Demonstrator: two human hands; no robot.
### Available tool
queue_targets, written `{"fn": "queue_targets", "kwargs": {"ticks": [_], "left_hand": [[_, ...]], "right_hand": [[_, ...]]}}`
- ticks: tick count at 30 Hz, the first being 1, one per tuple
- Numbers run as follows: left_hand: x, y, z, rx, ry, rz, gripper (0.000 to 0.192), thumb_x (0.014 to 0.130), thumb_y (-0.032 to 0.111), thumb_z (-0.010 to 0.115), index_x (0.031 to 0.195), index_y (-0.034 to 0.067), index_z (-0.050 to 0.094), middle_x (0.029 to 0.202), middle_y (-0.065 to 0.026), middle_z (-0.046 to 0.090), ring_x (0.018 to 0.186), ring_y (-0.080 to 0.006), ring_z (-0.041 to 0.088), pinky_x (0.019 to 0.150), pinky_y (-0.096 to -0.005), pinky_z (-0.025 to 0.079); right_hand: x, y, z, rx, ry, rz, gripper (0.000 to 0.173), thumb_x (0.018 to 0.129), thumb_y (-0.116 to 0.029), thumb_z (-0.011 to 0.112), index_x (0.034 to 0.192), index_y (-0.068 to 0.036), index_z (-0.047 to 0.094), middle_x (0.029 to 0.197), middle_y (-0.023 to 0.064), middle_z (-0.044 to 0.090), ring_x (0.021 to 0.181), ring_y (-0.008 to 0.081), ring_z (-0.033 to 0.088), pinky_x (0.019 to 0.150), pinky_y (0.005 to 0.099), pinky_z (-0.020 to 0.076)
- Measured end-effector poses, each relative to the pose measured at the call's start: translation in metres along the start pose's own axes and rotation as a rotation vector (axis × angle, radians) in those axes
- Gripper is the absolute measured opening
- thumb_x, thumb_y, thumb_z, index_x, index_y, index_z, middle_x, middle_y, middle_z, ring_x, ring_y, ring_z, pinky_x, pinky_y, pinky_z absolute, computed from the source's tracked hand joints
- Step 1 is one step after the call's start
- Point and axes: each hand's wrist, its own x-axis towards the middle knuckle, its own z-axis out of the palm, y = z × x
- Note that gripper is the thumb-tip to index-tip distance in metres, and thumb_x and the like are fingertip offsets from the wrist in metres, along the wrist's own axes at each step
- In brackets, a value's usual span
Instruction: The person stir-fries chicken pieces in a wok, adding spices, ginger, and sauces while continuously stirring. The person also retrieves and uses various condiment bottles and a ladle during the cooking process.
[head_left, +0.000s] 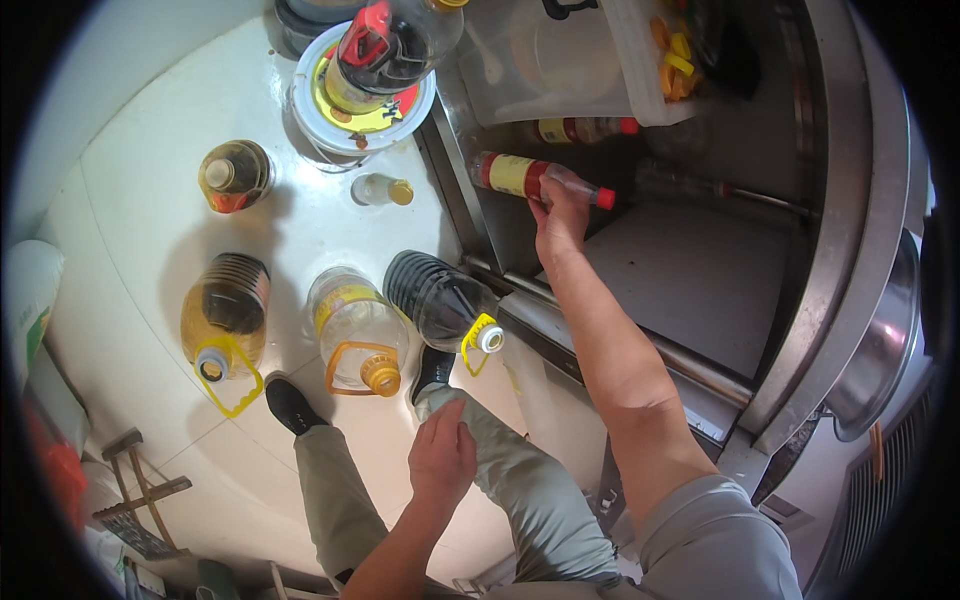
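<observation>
My right hand (562, 214) reaches into the steel cabinet and grips a plastic bottle (512, 174) with a yellow and red label and a red cap. Behind it, under a translucent plastic bin (555, 67), lies a similar red-capped bottle (574, 130). My left hand (444, 454) hangs above my knee, its fingers close together, with nothing seen in it. On the floor before my feet stand a plastic jug of dark liquid (442, 300), a clear jug with an orange cap (360, 322) and an oil jug with a yellow handle (232, 315).
A small glass bottle (381, 190) and a squat jug (234, 176) are on the floor farther off, near a lidded bucket (307, 105) carrying a large bottle (390, 52). The cabinet's steel rail (697, 375) runs beside my forearm. A folding stool (142, 502) is at lower left.
</observation>
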Motion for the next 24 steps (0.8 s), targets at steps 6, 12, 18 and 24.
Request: {"fn": "queue_targets", "kwargs": {"ticks": [6, 12, 18, 24], "left_hand": [[-0.004, -0.003, 0.0, 0.003, -0.012, -0.019, 0.038, 0.095, 0.005, 0.066, 0.133, 0.008, 0.066, 0.127, -0.0138, 0.072, 0.108, -0.0353, 0.07, 0.092, -0.0448, 0.059], [-0.004, -0.002, 0.004, 0.011, -0.042, -0.024, 0.038, 0.096, 0.006, 0.067, 0.134, 0.009, 0.066, 0.129, -0.0138, 0.071, 0.111, -0.0355, 0.07, 0.095, -0.0448, 0.058], [-0.003, -0.003, 0.007, 0.023, -0.084, -0.028, 0.038, 0.096, 0.006, 0.067, 0.134, 0.009, 0.066, 0.131, -0.014, 0.071, 0.114, -0.0356, 0.07, 0.097, -0.045, 0.058], [-0.004, -0.007, 0.008, 0.042, -0.128, -0.064, 0.038, 0.097, 0.007, 0.067, 0.135, 0.009, 0.065, 0.133, -0.0145, 0.071, 0.115, -0.0357, 0.069, 0.097, -0.0452, 0.057]], "right_hand": [[0.028, 0.006, -0.003, -0.218, 0.014, -0.401, 0.04, 0.085, -0.007, 0.082, 0.12, -0.005, 0.064, 0.115, 0.006, 0.068, 0.102, 0.0177, 0.066, 0.095, 0.0344, 0.0536], [0.053, 0.021, 0.002, -0.288, -0.097, -0.491, 0.054, 0.083, -0.009, 0.087, 0.13, -0.006, 0.059, 0.123, 0.0073, 0.065, 0.11, 0.0192, 0.065, 0.099, 0.0365, 0.0529], [0.073, 0.065, -0.03, -0.476, -0.136, -0.472, 0.062, 0.08, 0.003, 0.077, 0.139, -0.003, 0.057, 0.132, 0.0119, 0.066, 0.122, 0.0265, 0.065, 0.11, 0.0397, 0.0487], [0.13, 0.013, -0.077, 0.0, 0.172, 0.17, 0.051, 0.095, -0.019, 0.074, 0.142, -0.008, 0.058, 0.136, 0.0073, 0.066, 0.127, 0.0259, 0.064, 0.112, 0.0427, 0.0503]]}}
